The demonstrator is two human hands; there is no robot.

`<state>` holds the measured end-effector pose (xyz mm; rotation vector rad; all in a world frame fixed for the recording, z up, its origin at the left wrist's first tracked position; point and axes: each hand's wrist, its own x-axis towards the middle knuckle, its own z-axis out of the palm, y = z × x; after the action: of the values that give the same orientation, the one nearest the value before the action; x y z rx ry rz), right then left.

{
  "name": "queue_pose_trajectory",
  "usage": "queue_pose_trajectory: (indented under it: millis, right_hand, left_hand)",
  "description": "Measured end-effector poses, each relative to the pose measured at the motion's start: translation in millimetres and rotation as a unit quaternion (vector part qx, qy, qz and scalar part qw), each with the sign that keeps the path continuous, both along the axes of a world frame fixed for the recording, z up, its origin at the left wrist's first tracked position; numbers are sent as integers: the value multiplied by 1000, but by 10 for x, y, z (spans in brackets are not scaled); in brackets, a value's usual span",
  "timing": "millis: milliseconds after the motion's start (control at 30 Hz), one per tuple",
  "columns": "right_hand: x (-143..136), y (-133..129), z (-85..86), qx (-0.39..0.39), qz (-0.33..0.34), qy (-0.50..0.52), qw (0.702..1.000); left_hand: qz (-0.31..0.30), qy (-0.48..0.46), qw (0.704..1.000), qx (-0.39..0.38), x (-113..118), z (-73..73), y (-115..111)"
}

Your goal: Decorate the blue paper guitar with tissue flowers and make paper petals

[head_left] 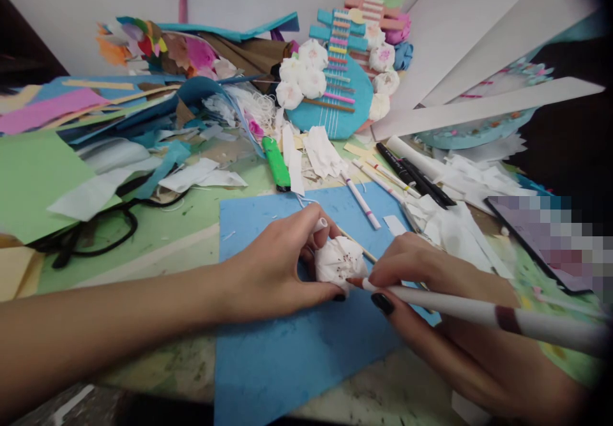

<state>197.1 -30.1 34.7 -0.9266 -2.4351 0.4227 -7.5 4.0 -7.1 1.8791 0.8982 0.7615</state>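
Note:
My left hand (282, 266) is closed around a white paper flower (342, 253), thumb in front of it and fingers behind. A white marker cap (320, 224) also sticks out between those fingers. In my right hand (431, 285) is a white marker (450, 301) with a dark red band, its brownish tip at the flower's lower right. Small dark dots mark the flower's face. Under both hands lies a blue sheet (268, 362). Part of a thin stick (357, 244) shows behind the flower.
A green utility knife (276, 164), paper scraps (323, 151) and several markers (361, 201) lie beyond the sheet. Eyeglasses (115, 228) rest at left, a phone (541, 247) at right. A blue paper guitar (335, 100) with white flowers leans at the back.

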Motion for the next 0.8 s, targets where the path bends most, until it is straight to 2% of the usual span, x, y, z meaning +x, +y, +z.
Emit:
queue_pose_trajectory:
  millis: [67,233,467,600,800]
  right_hand:
    - [7,4,-2,-1,8,-6,1000]
    - [9,-18,-2,-2,-9,49,999]
    - [-4,21,21,3,37,0,999]
    - [79,0,30,-11,12,37,999]
    - [66,-3,4,-1,-3,11,1000]
  left_hand:
    - [2,-1,1000,0,-1,0,1]
    - [-3,11,1000,4,-13,-2,9]
    - [-6,-3,1000,-7,-10,-6,2]
    - [0,-2,1000,-2,-10,-18,7]
    - [-21,-76,995,-65,7,-9,7]
